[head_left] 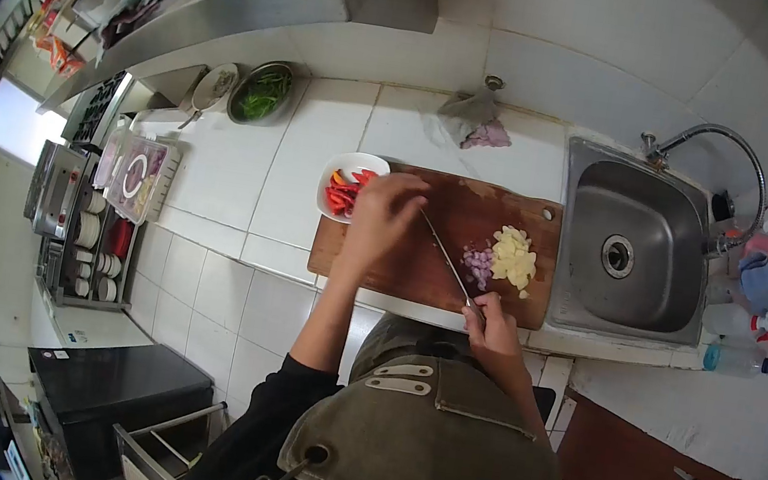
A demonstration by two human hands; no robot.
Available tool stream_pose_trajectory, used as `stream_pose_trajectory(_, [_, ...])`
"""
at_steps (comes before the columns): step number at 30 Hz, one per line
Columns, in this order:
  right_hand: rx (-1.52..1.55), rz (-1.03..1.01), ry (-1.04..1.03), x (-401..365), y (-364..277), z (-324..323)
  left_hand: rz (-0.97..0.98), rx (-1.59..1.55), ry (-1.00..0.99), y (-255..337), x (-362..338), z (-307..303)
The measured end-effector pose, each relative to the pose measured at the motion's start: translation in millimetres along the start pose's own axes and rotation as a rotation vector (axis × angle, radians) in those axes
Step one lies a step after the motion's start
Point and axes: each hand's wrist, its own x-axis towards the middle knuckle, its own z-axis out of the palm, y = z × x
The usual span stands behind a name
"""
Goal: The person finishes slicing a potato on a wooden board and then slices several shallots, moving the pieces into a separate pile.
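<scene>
My right hand (492, 338) is closed around the handle of a kitchen knife (445, 257). The blade slants up and left over a wooden cutting board (370, 272), its tip close to the fingers of my left hand (384, 213). That hand hovers at the board's left side with fingers bent and apart, and I see nothing in it. Partly behind it, a white bowl (324, 194) holds cut red chili peppers (341, 197). Right of the blade lie a small heap of chopped purple onion (477, 265) and a larger pile of pale yellow chopped pieces (513, 258).
A steel sink (580, 312) with a curved faucet (756, 175) adjoins the board's right. Plastic bottles (730, 359) stand beyond it. Back left are a metal bowl of green vegetables (263, 93) and a strainer (215, 87). A bag with cloth (479, 121) lies against the wall.
</scene>
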Motion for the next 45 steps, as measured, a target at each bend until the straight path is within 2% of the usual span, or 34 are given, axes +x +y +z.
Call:
stream_pose_trajectory(2, [-0.029, 0.071, -0.011, -2.9, 2.6, 0.4, -0.22, 0.09, 0.039, -15.7, -3.3, -29.0])
stream_pose_trajectory(5, [0.034, 0.068, 0.016, -6.0, 12.9, 2.8, -0.243, 0.391, 0.092, -48.6, -19.2, -58.2])
stream_pose_trajectory(6, [0.035, 0.069, 0.015, -6.4, 15.2, 3.9, -0.244, 0.392, 0.091, -57.9, -27.1, -62.5])
stream_pose_trajectory(8, [0.068, 0.092, 0.058, -7.9, 18.2, 6.9, -0.268, 0.572, -0.057, -68.2, -43.8, -68.4])
stream_pose_trajectory(9, [0.069, 0.093, 0.056, -8.7, 18.3, 7.8, -0.343, 0.57, -0.043, -52.3, -47.6, -69.2])
stream_pose_trajectory(12, [0.066, 0.099, 0.067, -9.7, 18.0, 10.5, -0.362, 0.665, -0.008, -56.0, -60.3, -60.0])
stream_pose_trajectory(17, [0.012, -0.01, 0.161, -10.4, 28.8, 19.4, -0.36, 0.66, 0.037, -52.4, -60.1, -51.9])
stream_pose_trajectory(25, [0.041, 0.033, 0.127, -11.0, 25.2, 19.1, -0.369, 0.669, 0.044, -52.6, -45.5, -40.9])
stream_pose_trajectory(28, [0.033, 0.012, 0.141, -11.2, 28.3, 20.7, -0.309, 0.697, 0.033, -62.5, -44.1, -41.3])
stream_pose_trajectory(31, [0.025, 0.024, 0.134, -11.8, 28.6, 20.1, -0.322, 0.576, -0.036, -71.4, -44.6, -43.5])
stream_pose_trajectory(34, [0.032, 0.046, 0.12, -13.1, 22.2, 16.7, -0.246, 0.511, 0.017, -69.6, -47.9, -46.9])
stream_pose_trajectory(37, [0.03, 0.052, 0.111, -12.3, 23.0, 15.8, -0.215, 0.476, -0.023, -70.5, -48.5, -56.9])
stream_pose_trajectory(42, [0.033, 0.037, 0.088, -12.9, 24.2, 15.2, -0.17, 0.597, -0.169, -67.7, -38.9, -68.8])
stream_pose_trajectory(45, [0.045, 0.044, 0.088, -15.6, 21.3, 14.2, -0.097, 0.579, -0.14, -59.0, -34.5, -68.2])
